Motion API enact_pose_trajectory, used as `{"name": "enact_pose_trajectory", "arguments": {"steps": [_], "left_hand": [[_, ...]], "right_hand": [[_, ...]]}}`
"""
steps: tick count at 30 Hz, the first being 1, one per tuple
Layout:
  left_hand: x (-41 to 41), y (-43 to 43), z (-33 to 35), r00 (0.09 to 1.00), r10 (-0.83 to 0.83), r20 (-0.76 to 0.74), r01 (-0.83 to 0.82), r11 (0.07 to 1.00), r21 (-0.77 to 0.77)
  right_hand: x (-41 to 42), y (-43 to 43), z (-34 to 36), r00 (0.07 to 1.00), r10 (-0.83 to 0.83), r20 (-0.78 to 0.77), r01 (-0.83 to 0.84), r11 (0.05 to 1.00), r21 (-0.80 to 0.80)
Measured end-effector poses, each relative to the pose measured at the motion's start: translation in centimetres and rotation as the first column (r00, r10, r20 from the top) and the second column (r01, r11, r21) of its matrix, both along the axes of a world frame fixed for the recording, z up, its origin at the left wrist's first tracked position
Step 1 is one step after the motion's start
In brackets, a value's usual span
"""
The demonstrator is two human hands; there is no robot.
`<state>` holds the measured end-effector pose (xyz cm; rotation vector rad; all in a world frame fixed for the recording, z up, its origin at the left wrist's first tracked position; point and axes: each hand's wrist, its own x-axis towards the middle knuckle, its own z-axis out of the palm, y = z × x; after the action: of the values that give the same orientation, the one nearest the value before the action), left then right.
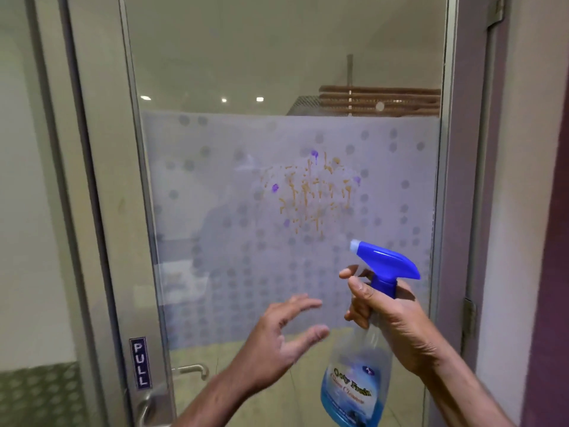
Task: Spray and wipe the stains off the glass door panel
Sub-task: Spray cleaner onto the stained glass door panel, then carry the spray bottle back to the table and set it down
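The glass door panel [234, 272] fills the middle of the view, with a frosted dotted film across its lower half. Brown and purple stains [311, 195] run down in drips on that film, right of centre. My right hand [391, 322] grips the neck of a clear spray bottle [357, 386] with a blue trigger head, its nozzle aimed up-left at the glass just below the stains. My left hand [277, 337] hovers open beside the bottle, fingers spread, holding nothing. No cloth is in view.
A grey metal door frame [101, 211] carries a blue PULL sign [140, 362] and a lever handle [147, 405] at the lower left. A hinge [468, 315] sits on the right jamb, beside a purple wall [551, 272].
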<state>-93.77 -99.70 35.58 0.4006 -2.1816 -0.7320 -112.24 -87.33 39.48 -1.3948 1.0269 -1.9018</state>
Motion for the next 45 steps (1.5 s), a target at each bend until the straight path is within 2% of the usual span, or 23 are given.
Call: {"name": "enact_pose_trajectory", "arguments": {"steps": [3, 8, 12, 18, 24, 29, 31, 36, 40, 45], "left_hand": [[1.0, 3.6, -2.1, 0.980, -0.175, 0.094, 0.150, 0.962, 0.230], [2.0, 10.0, -3.1, 0.959, -0.225, 0.169, 0.162, 0.933, 0.322], [1.9, 15.4, -4.7, 0.963, -0.241, 0.122, 0.166, 0.883, 0.439], [3.4, 24.0, -7.2, 0.990, -0.109, 0.085, 0.032, 0.778, 0.628], [7.4, 30.4, -8.0, 0.997, 0.055, 0.047, -0.072, 0.758, 0.649], [13.3, 36.0, -8.9, 0.971, 0.232, -0.055, -0.139, 0.740, 0.658], [16.4, 38.4, -9.3, 0.944, 0.327, -0.050, -0.220, 0.734, 0.642], [25.3, 45.8, -10.5, 0.842, 0.538, -0.029, -0.413, 0.680, 0.606], [32.9, 53.7, -11.3, 0.761, 0.648, -0.013, -0.518, 0.620, 0.590], [42.6, 65.1, -13.2, 0.635, 0.768, 0.085, -0.658, 0.480, 0.579]], "right_hand": [[1.1, 1.6, -0.7, 0.992, 0.122, -0.009, -0.122, 0.992, 0.008], [2.1, 5.4, -1.7, 0.950, 0.311, -0.016, -0.311, 0.950, 0.008], [2.5, 9.1, -2.6, 0.912, 0.409, -0.014, -0.408, 0.912, 0.034], [4.2, 15.0, -4.2, 0.913, 0.408, -0.031, -0.405, 0.912, 0.073], [8.3, 20.7, -5.9, 0.915, 0.397, -0.075, -0.381, 0.910, 0.164], [13.8, 25.2, -8.5, 0.865, 0.497, -0.075, -0.475, 0.856, 0.204], [16.4, 26.8, -9.3, 0.853, 0.518, -0.063, -0.493, 0.840, 0.228], [24.2, 31.2, -10.7, 0.777, 0.603, -0.182, -0.555, 0.792, 0.255], [32.1, 36.2, -12.1, 0.669, 0.685, -0.288, -0.611, 0.727, 0.312], [42.7, 44.1, -13.8, 0.512, 0.798, -0.318, -0.698, 0.602, 0.388]]}}
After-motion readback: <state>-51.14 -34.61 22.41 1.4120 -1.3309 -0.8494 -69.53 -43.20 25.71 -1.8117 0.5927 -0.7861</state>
